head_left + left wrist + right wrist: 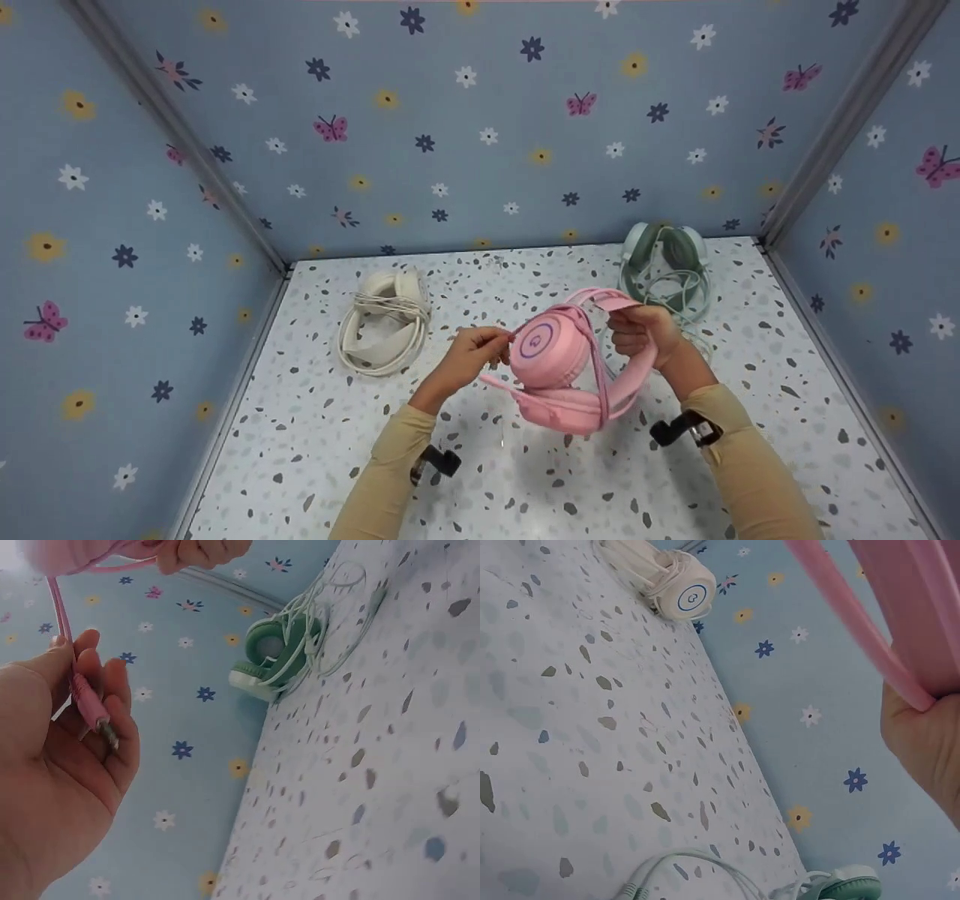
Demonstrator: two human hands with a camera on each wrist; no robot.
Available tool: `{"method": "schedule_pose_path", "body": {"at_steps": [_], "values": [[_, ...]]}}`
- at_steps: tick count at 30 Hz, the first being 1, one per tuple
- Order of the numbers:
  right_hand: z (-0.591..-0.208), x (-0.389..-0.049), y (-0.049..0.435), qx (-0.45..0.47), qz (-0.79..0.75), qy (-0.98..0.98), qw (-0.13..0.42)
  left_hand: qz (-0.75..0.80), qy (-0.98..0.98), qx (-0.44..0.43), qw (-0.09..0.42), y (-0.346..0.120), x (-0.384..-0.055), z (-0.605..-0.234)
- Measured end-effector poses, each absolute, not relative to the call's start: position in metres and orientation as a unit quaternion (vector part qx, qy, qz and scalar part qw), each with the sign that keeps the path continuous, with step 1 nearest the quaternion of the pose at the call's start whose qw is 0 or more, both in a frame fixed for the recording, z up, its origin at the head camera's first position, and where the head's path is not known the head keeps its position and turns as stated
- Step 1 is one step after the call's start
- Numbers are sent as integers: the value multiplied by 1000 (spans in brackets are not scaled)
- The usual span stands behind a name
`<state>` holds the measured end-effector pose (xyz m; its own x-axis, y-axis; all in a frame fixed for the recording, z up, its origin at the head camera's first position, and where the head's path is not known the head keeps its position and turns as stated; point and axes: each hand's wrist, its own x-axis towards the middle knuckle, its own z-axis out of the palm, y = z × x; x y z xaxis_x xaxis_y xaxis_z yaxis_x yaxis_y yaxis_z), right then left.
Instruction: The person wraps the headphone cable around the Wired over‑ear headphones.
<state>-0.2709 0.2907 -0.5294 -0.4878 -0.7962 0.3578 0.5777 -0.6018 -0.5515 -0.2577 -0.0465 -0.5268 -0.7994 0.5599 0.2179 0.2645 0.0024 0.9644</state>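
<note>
Pink headphones (551, 352) hang above the speckled table, tilted, with their pink cable wound around the headband and ear cups. My right hand (646, 334) grips the headband from the right; in the right wrist view only part of that hand (926, 742) and the pink band (907, 622) show. On the other side my left hand (474, 358) pinches the cable near its end. The left wrist view shows the pink plug (91, 706), with its metal tip, lying across the fingers of the left hand (67, 765).
White headphones (384, 319) with a bundled cable lie at the back left of the table (300, 465). Green headphones (667, 262) with a loose pale cable lie at the back right, behind my right hand. Flower-patterned panels (480, 135) enclose the table at the back and sides.
</note>
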Motion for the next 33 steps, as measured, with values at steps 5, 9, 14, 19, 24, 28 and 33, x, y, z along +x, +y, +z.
{"method": "schedule_pose_path", "body": {"at_steps": [5,9,14,19,24,28,33], "values": [[-538,-267,282,-250,-889,149,354,723,666,167,77,-30,-230,-526],[-540,-262,278,-187,-919,171,303,763,641,70,39,-25,-217,-538],[-540,-253,273,-104,-937,251,218,785,620,5,14,-24,-215,-563],[-542,-245,264,-23,-948,277,157,799,601,1,31,-28,-215,-568],[-544,-243,254,26,-948,297,109,812,582,-5,46,-30,-217,-568],[-545,-246,245,67,-940,324,81,801,596,-38,34,-30,-220,-572],[-545,-253,236,93,-920,379,41,756,645,-107,17,-38,-212,-590]]}}
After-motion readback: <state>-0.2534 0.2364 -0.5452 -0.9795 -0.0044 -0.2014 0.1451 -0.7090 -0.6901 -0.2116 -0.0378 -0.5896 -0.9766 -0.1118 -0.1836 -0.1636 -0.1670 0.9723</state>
